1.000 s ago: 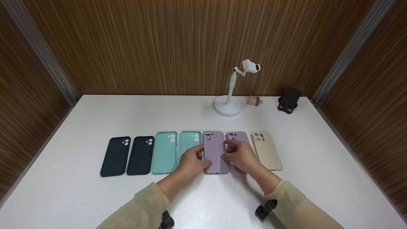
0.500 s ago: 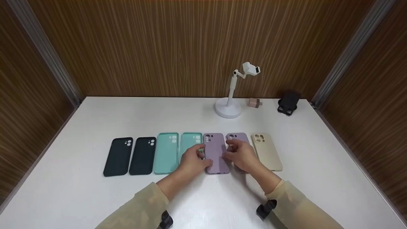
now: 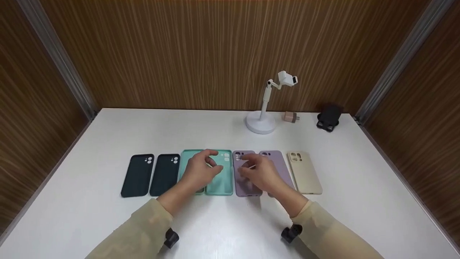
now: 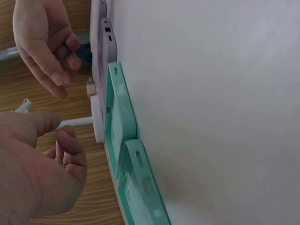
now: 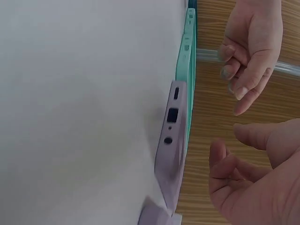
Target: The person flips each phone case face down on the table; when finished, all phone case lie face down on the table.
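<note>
A row of phone cases crosses the white table. My left hand (image 3: 199, 171) is over the two teal phone cases, its thumb and forefinger apart with nothing between them. The right teal case (image 3: 223, 183) lies inner side up; the left teal case (image 3: 185, 160) is partly hidden by that hand. Over the left purple phone case (image 3: 247, 189) hovers my right hand (image 3: 261, 172), also holding nothing, fingers loosely bent. The right purple case (image 3: 276, 162) is partly covered by it. In the left wrist view, my left hand (image 4: 42, 168) appears raised above the teal cases.
Two black phone cases (image 3: 137, 176) lie at the row's left end, and a beige phone case (image 3: 305, 174) at its right end. Behind stand a white stand (image 3: 261, 124), a pink plug adapter (image 3: 289, 117) and a black holder (image 3: 329, 118). Wood-grain panels (image 3: 179, 54) enclose the table.
Both hands have let go of the left purple case and lifted. The left hand has moved left over the teal cases; the right has shifted slightly left. The head view has shifted a little.
</note>
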`<control>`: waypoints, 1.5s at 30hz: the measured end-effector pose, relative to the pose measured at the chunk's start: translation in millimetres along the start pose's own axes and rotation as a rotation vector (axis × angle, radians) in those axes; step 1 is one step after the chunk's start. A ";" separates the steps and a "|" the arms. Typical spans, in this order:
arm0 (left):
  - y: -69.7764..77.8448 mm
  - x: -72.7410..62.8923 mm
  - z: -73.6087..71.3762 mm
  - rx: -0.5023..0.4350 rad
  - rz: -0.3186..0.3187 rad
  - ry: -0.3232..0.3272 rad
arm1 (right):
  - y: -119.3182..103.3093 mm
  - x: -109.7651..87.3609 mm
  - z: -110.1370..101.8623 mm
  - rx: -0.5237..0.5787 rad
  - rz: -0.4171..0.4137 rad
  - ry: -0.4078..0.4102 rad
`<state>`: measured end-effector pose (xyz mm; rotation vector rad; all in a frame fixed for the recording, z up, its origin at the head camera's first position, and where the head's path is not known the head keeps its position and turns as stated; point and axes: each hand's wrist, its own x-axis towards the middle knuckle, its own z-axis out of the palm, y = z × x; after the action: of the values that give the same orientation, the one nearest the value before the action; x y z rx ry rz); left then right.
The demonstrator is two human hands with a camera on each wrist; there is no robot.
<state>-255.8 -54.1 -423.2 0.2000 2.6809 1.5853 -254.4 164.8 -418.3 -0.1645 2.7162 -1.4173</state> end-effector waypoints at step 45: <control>-41.8 10.9 -6.6 0.152 -0.142 -0.066 | 1.5 26.5 34.8 -0.124 0.120 -0.144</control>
<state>-271.4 -78.4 -456.0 0.0617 2.6986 1.3148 -276.8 134.0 -439.8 -0.1038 2.6473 -1.1598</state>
